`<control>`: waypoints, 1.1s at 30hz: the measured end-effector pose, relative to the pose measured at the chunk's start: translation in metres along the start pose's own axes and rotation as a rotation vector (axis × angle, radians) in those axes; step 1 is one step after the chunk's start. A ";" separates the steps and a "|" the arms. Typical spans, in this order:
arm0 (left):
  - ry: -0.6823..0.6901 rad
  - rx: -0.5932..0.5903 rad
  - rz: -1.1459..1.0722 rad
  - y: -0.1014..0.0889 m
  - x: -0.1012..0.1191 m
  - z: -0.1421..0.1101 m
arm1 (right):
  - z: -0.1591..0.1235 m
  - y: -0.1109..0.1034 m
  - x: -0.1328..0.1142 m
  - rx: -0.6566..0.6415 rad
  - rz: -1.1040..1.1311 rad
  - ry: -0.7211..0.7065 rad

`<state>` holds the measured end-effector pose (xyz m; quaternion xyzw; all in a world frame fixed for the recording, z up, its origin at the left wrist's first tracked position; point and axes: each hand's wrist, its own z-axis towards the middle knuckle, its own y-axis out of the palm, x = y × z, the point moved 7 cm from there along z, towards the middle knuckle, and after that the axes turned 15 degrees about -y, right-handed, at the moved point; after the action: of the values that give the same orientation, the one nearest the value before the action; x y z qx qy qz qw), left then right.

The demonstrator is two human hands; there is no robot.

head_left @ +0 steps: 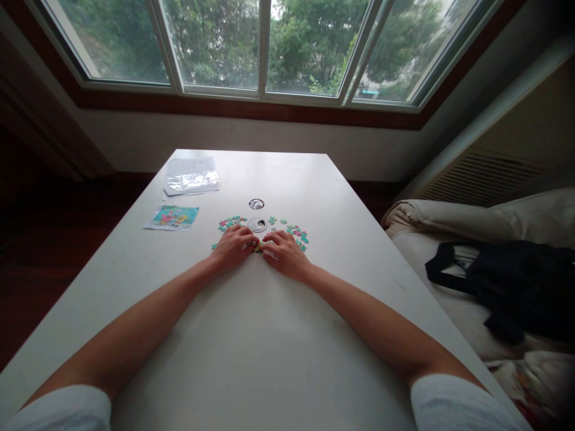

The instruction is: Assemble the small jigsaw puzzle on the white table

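Small jigsaw puzzle pieces (296, 231), mostly teal with some pink, lie in loose groups on the white table (269, 353). My left hand (234, 244) rests low over the pieces, its fingers curled inward. Facing it, my right hand (286, 254) has bent fingers too. Their fingertips meet around a few yellowish puzzle pieces (257, 246), which both hands grip. The fingers partly hide these pieces, so their exact fit cannot be made out. More pieces (231, 222) lie just beyond my left hand.
A round cable-hole cover (257, 225) and a round opening (256, 204) sit beyond my hands. To the left are a colourful picture sheet (174, 218) and papers with a clear plastic sleeve (192, 176). Dark clothing (516, 287) lies on the sofa at right.
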<state>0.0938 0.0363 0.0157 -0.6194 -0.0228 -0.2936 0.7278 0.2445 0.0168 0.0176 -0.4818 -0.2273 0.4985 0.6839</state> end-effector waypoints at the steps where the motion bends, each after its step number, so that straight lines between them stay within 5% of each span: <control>1: -0.002 0.002 0.001 -0.001 0.000 0.000 | 0.000 -0.001 0.001 0.006 -0.002 -0.004; 10: 0.005 0.010 -0.002 -0.004 -0.002 0.000 | -0.019 -0.054 0.065 -0.004 -0.067 0.281; 17: 0.091 0.018 -0.025 -0.002 0.002 -0.002 | -0.043 -0.064 0.086 -0.498 0.002 0.430; 20: 0.087 0.022 -0.016 -0.001 0.000 -0.001 | -0.049 -0.060 0.084 -0.603 0.004 0.466; 33: 0.092 0.011 -0.015 -0.001 0.000 -0.001 | -0.038 -0.047 0.073 -0.475 0.035 0.329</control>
<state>0.0935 0.0354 0.0167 -0.6009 0.0044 -0.3271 0.7293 0.3251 0.0643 0.0307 -0.7068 -0.2153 0.3580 0.5709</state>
